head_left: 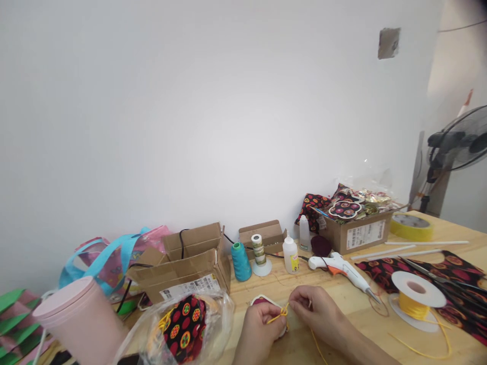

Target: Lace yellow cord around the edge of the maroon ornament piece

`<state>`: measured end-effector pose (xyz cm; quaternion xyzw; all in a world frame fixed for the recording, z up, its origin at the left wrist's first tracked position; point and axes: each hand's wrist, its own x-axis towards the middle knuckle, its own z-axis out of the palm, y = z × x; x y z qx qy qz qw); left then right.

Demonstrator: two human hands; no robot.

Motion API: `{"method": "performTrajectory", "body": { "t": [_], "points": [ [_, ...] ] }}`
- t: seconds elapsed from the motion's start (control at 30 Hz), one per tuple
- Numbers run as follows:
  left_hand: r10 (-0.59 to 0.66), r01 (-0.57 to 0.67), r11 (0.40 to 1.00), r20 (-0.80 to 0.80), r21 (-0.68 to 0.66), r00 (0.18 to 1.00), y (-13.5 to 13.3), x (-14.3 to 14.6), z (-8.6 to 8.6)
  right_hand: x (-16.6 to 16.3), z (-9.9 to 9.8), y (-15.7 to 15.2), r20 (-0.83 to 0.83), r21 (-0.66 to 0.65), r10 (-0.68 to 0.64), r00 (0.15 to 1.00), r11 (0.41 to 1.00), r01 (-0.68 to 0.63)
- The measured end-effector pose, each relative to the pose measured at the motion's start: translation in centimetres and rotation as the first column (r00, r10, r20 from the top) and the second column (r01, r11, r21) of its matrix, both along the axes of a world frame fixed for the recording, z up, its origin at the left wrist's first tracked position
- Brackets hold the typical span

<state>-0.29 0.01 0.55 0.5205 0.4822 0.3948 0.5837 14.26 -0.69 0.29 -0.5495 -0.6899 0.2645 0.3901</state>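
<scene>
My left hand is closed on a small fabric-covered piece with a white edge, held low near the table's front. My right hand pinches a yellow cord that loops between both hands over the piece and trails down toward me. A spool of the same yellow cord stands on the patterned cloth to the right.
On the wooden table lie a white glue gun, a glue bottle, a teal thread cone, open cardboard boxes, a box of patterned pieces, yellow tape, a pink cup, a plastic bag of fabric pieces.
</scene>
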Motion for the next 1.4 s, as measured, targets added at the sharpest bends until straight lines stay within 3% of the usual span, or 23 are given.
{"method": "performTrajectory", "body": {
  "t": [0.33,0.47,0.67,1.1,1.4],
  "points": [
    [-0.021,0.021,1.0,-0.028,0.011,0.999,0.4,-0.4,-0.8,-0.2,0.7,-0.4,-0.069,0.017,0.024,0.997,1.0,-0.023],
    [-0.048,0.049,0.998,-0.046,0.027,0.998,0.3,-0.2,-0.6,-0.4,0.8,-0.7,-0.01,-0.017,0.069,0.998,0.997,-0.069],
    [-0.066,0.07,0.997,-0.092,0.042,0.994,0.3,-0.1,-1.2,-0.2,1.3,-1.0,0.121,0.053,0.196,0.973,0.978,-0.203],
    [-0.035,0.042,0.998,-0.175,0.039,0.984,0.0,-0.2,-0.7,0.1,1.0,-0.7,0.119,0.186,0.111,0.987,0.974,-0.132],
    [-0.024,0.024,1.0,-0.077,-0.002,0.997,-0.1,-0.2,0.0,0.1,1.0,-0.8,0.083,0.239,0.073,0.994,0.967,-0.091]
  ]
}}
